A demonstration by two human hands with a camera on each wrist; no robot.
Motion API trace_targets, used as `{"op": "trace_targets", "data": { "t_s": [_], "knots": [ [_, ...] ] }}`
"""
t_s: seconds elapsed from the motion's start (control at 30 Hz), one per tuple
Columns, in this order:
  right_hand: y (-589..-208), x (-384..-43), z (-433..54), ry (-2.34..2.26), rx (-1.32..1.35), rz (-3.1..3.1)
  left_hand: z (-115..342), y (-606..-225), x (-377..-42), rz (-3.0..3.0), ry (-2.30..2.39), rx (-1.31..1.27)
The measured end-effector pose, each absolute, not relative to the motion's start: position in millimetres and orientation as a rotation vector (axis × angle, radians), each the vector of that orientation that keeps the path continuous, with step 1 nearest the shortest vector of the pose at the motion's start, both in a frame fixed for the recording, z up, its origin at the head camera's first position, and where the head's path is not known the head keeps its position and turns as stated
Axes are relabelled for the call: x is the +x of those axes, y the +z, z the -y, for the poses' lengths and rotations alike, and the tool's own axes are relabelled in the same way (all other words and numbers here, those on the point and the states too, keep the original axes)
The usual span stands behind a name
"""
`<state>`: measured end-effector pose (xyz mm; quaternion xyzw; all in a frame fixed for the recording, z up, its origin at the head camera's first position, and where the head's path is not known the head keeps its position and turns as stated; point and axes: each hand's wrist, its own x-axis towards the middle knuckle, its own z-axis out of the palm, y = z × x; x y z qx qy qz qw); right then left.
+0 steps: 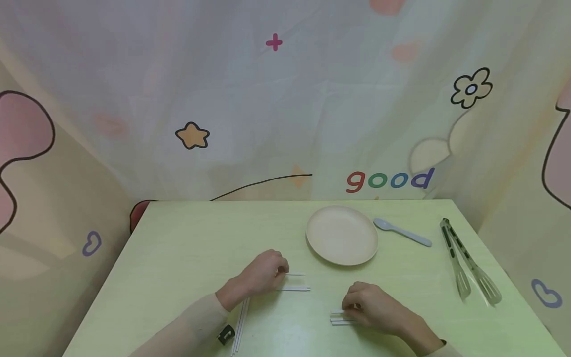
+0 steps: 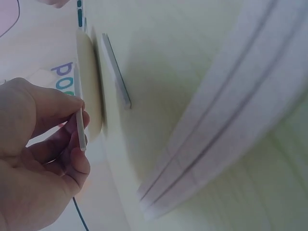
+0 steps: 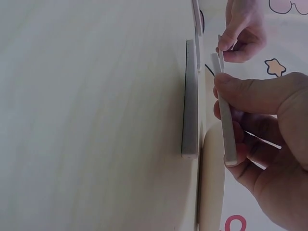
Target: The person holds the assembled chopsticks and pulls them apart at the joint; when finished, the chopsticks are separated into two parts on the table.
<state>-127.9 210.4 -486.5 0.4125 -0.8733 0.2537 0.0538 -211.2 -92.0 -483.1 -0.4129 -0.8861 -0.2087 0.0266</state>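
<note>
My left hand (image 1: 263, 272) pinches a thin white stick (image 2: 81, 130) between thumb and fingers, held above the table. Below it in the head view lies a pair of white sticks (image 1: 296, 288), side by side. My right hand (image 1: 376, 305) pinches another white stick (image 3: 227, 127) along its length. Close under that one, more white sticks (image 1: 341, 322) lie parallel on the table, partly hidden by the hand in the head view. Several white sticks (image 1: 241, 327) lie together, pointing toward the front edge, beside the left forearm; they loom large in the left wrist view.
A round beige plate (image 1: 341, 235) stands at the back, right of centre. To its right lies a pale blue spoon (image 1: 403, 233), then tongs (image 1: 466, 263) with slotted ends near the right edge. A small black object (image 1: 226, 334) sits by the left sleeve. Printed cloth surrounds the table (image 1: 187, 248).
</note>
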Motion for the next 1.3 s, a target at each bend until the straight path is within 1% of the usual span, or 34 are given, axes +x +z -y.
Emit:
{"op": "trace_targets", "data": {
  "t_s": [0.43,0.97,1.3],
  "knots": [
    [-491,-129,-214,0.79,1.245,2.665,79,-488,-212,2.806,-0.606,-1.279],
    [-491,-129,-215,0.802,1.237,2.727,77,-495,-213,2.859,-0.581,-1.277],
    [-492,-129,-215,0.775,1.228,2.823,79,-495,-211,2.906,-0.649,-1.271]
  ]
}}
